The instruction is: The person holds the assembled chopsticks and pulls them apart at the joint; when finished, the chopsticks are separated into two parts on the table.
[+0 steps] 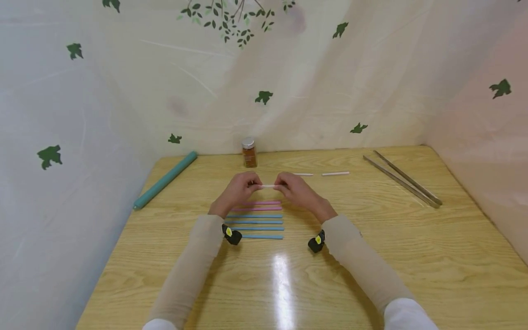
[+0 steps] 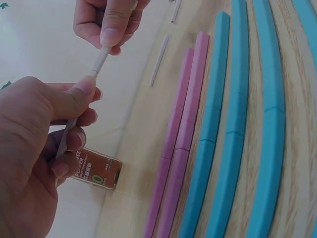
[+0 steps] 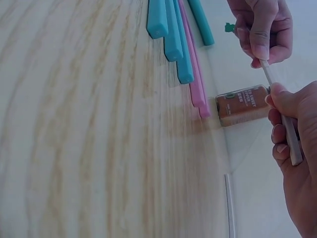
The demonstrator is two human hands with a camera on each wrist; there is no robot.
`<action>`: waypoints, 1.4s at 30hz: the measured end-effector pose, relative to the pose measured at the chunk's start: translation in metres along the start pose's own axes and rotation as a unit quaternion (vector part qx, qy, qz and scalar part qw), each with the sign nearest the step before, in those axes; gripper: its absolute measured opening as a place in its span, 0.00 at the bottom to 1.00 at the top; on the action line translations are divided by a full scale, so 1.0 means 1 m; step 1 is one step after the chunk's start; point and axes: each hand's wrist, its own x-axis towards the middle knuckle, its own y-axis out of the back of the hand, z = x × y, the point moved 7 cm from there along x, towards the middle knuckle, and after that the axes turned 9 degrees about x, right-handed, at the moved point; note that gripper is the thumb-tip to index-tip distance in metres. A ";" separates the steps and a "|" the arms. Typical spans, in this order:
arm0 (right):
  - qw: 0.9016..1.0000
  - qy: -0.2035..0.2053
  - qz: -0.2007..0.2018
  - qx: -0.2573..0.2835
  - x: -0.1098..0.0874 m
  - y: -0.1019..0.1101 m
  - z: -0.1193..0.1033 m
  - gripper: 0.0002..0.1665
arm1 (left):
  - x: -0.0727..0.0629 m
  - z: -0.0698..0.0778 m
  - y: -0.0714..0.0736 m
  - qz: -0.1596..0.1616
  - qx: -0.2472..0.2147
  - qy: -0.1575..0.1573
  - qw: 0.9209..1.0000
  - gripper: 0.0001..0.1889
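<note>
Between both hands, above the table, is a thin white chopstick (image 1: 268,186) with a seam visible in the left wrist view (image 2: 94,72). My left hand (image 1: 239,189) pinches one part with thumb and fingers. My right hand (image 1: 298,189) pinches the other part, close to the left fingertips. In the right wrist view the white chopstick (image 3: 293,144) runs under the curled right fingers. Just nearer to me lie two pink chopsticks (image 1: 264,202) and several blue chopsticks (image 1: 264,222), side by side, each pink one seamed midway.
Two short white sticks lie beyond my right hand, one (image 1: 335,173) further right. A spice jar (image 1: 249,156) with a silver lid stands at the back. A teal rod (image 1: 165,182) lies left, metal tongs (image 1: 400,178) right. A patterned curtain (image 1: 309,114) borders the table.
</note>
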 end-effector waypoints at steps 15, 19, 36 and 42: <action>1.000 0.011 -0.003 0.002 0.000 0.005 -0.003 0.04 | 0.000 -0.001 0.005 0.008 0.006 0.008 1.000 0.04; 1.000 0.022 -0.008 -0.017 0.001 0.006 -0.005 0.04 | 0.000 -0.002 0.000 -0.006 0.022 0.014 1.000 0.04; 0.996 0.057 -0.024 -0.065 0.003 0.004 -0.007 0.08 | 0.008 0.011 -0.008 -0.075 0.098 -0.012 0.992 0.07; 0.996 0.070 -0.022 -0.057 0.003 0.004 -0.011 0.05 | 0.008 0.015 -0.008 -0.072 0.089 -0.026 0.993 0.05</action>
